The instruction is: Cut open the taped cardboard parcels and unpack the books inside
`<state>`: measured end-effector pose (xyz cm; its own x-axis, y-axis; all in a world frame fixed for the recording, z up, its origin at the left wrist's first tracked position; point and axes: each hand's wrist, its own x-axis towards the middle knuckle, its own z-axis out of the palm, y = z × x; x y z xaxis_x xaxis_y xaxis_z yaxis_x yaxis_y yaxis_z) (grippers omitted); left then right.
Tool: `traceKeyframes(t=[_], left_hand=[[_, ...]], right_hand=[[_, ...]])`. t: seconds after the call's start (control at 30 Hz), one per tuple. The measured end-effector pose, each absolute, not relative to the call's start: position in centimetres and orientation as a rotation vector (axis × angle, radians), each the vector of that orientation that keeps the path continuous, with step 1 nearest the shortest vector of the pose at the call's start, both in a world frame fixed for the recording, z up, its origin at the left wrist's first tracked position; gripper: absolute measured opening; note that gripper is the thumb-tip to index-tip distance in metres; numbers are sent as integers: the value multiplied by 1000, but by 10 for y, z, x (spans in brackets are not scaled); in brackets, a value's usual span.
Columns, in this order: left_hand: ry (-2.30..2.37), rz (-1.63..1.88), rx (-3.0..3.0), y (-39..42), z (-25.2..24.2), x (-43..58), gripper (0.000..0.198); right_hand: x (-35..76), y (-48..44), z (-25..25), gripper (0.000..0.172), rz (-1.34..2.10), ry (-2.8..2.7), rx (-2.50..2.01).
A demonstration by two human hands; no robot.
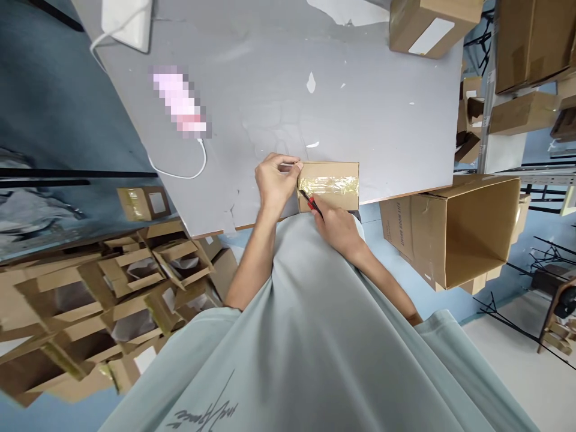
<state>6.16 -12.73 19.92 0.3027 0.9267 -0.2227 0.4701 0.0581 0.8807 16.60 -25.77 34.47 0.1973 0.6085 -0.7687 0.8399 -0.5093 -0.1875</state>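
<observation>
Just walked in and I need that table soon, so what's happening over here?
A person is at the grey table with a small cardboard box, sealed with clear tape, at its near edge. Their left hand pinches the box's left end, and their right hand holds a red-handled cutter against the tape. A large open carton sits beside the table, and opened boxes lie heaped on the floor.

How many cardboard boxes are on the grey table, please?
2. The taped box at the near edge, held by the left hand, right hand pressing a red tool to it; a second box at the far right corner. None seems hidden.
</observation>
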Motion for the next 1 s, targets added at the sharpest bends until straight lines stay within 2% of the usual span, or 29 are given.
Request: traceKeyframes(t=[0.2,0.7,1.0], left_hand=[[1427,620,1599,-141,194,54,9],[1274,634,1528,-148,196,65,38],[1220,627,1529,-143,188,67,35]], right_hand=[[169,-257,353,61,-1160,1381,2135],[186,-260,356,59,-1046,1424,2152],[196,-255,357,63,-1030,1415,2095]])
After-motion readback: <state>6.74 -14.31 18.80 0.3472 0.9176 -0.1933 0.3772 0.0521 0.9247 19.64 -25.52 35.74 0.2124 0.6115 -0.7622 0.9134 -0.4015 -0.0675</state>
